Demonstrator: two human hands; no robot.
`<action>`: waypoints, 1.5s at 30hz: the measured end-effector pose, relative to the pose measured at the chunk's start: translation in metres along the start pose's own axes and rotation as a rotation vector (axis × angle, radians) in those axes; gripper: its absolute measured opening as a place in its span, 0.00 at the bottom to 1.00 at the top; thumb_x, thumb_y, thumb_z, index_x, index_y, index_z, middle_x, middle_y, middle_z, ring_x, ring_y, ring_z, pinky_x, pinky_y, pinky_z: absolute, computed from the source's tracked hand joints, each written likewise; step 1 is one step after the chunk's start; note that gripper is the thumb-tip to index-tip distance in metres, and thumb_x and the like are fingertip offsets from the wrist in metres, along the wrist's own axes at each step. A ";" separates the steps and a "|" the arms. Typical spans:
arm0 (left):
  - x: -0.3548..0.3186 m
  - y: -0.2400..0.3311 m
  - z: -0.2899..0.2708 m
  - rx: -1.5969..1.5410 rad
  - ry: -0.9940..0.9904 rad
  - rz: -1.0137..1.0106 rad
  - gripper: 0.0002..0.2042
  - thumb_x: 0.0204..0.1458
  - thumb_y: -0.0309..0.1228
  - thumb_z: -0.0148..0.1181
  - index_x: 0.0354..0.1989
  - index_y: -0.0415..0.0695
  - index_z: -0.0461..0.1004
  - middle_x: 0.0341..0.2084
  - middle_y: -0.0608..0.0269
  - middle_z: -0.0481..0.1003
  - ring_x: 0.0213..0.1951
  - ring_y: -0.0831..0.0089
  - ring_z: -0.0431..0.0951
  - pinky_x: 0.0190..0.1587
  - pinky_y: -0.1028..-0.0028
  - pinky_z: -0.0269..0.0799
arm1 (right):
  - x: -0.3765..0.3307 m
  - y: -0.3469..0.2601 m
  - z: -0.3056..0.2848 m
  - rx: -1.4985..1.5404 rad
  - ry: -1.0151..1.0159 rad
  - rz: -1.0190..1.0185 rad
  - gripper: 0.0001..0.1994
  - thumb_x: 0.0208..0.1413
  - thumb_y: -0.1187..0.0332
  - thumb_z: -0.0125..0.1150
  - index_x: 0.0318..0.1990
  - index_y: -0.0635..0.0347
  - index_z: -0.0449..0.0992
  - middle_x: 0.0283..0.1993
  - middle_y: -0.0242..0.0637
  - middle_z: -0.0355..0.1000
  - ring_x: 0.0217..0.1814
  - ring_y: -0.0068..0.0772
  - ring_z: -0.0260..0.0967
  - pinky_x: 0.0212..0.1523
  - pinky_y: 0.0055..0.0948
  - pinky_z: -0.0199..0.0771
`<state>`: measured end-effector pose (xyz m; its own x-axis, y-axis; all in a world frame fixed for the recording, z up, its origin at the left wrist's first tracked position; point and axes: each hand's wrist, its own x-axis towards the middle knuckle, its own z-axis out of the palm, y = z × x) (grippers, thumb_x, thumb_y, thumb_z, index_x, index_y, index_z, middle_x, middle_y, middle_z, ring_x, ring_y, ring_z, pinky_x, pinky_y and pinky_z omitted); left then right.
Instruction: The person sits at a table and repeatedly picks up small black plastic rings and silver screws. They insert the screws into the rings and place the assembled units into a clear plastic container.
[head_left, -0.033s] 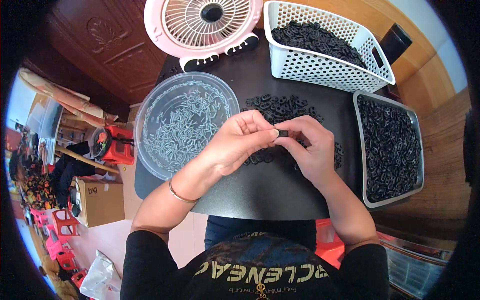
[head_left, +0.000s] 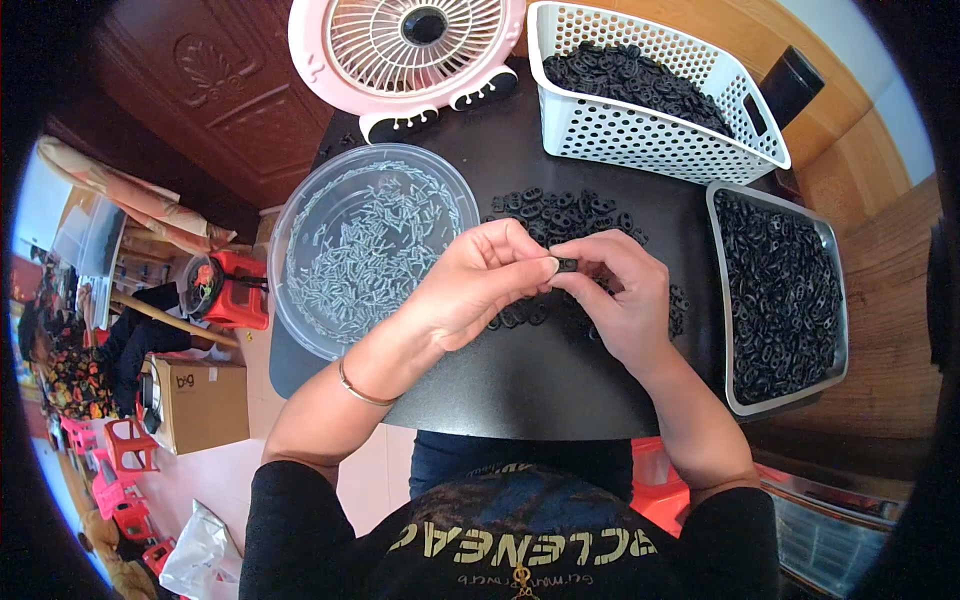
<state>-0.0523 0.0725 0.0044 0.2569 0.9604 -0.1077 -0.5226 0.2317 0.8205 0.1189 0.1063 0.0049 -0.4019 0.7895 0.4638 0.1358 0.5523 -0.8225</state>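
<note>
Above the middle of the black table (head_left: 490, 395), both my hands meet at a small black plastic piece (head_left: 567, 265). My left hand (head_left: 485, 280) pinches its left end between thumb and forefinger. My right hand (head_left: 625, 295) closes round the other end, forefinger above and thumb below. Beneath and behind the hands lies a loose pile of small black oval pieces with holes (head_left: 555, 212), partly hidden by them. Left of my left hand stands a clear round tub (head_left: 290, 310) with many short silvery pins (head_left: 375, 250). Whether a pin is in the held piece cannot be made out.
A pink fan (head_left: 310, 65) stands at the back left. White perforated basket (head_left: 640, 140) at the back right and grey tray (head_left: 733, 385) on the right both hold black pieces. A black cylinder (head_left: 790, 85) is behind the basket. A cardboard box (head_left: 205, 405) sits on the floor left.
My right thumb has dropped slightly away from the forefinger, so more of the black piece shows between them. My left hand looks the same.
</note>
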 end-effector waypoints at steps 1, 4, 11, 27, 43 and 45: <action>-0.001 0.003 0.001 0.006 0.001 0.009 0.03 0.47 0.21 0.57 0.28 0.40 0.68 0.24 0.64 0.73 0.27 0.81 0.72 0.31 0.83 0.68 | 0.002 -0.002 0.001 -0.006 0.005 0.007 0.13 0.36 0.76 0.66 0.34 0.61 0.76 0.28 0.35 0.70 0.24 0.21 0.68 0.25 0.19 0.68; 0.001 0.016 -0.002 0.207 -0.043 0.049 0.03 0.47 0.21 0.57 0.29 0.39 0.69 0.24 0.64 0.73 0.28 0.81 0.72 0.32 0.83 0.68 | 0.004 -0.001 0.000 0.057 -0.036 0.060 0.12 0.36 0.76 0.66 0.33 0.61 0.76 0.27 0.35 0.71 0.24 0.21 0.68 0.26 0.19 0.68; -0.025 0.083 -0.035 1.474 0.281 0.403 0.10 0.40 0.23 0.60 0.34 0.37 0.71 0.27 0.62 0.74 0.30 0.74 0.74 0.36 0.76 0.69 | 0.057 -0.031 -0.013 -0.088 0.206 0.017 0.10 0.42 0.76 0.64 0.34 0.61 0.75 0.26 0.26 0.67 0.26 0.13 0.63 0.27 0.15 0.65; -0.030 0.058 -0.059 1.905 0.355 0.349 0.03 0.35 0.23 0.56 0.21 0.39 0.72 0.21 0.53 0.71 0.28 0.57 0.73 0.32 0.64 0.67 | 0.051 -0.020 0.003 0.058 0.089 -0.124 0.15 0.39 0.77 0.65 0.38 0.58 0.75 0.29 0.33 0.70 0.30 0.19 0.70 0.33 0.18 0.72; -0.030 0.063 -0.069 1.739 0.371 0.334 0.03 0.33 0.21 0.56 0.20 0.40 0.71 0.19 0.54 0.72 0.25 0.60 0.74 0.30 0.69 0.68 | 0.054 -0.030 0.006 0.174 0.044 -0.073 0.16 0.40 0.81 0.63 0.40 0.61 0.75 0.33 0.31 0.69 0.32 0.17 0.68 0.36 0.17 0.72; -0.033 0.066 -0.070 1.663 0.365 0.322 0.03 0.34 0.21 0.56 0.21 0.39 0.71 0.18 0.55 0.72 0.23 0.64 0.74 0.28 0.72 0.68 | 0.054 -0.029 0.007 0.187 0.034 -0.085 0.16 0.40 0.82 0.63 0.41 0.61 0.74 0.33 0.31 0.69 0.33 0.17 0.68 0.36 0.17 0.71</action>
<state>-0.1515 0.0670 0.0226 0.0138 0.9694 0.2450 0.8775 -0.1292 0.4619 0.0869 0.1304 0.0517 -0.3733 0.7529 0.5421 -0.0693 0.5601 -0.8256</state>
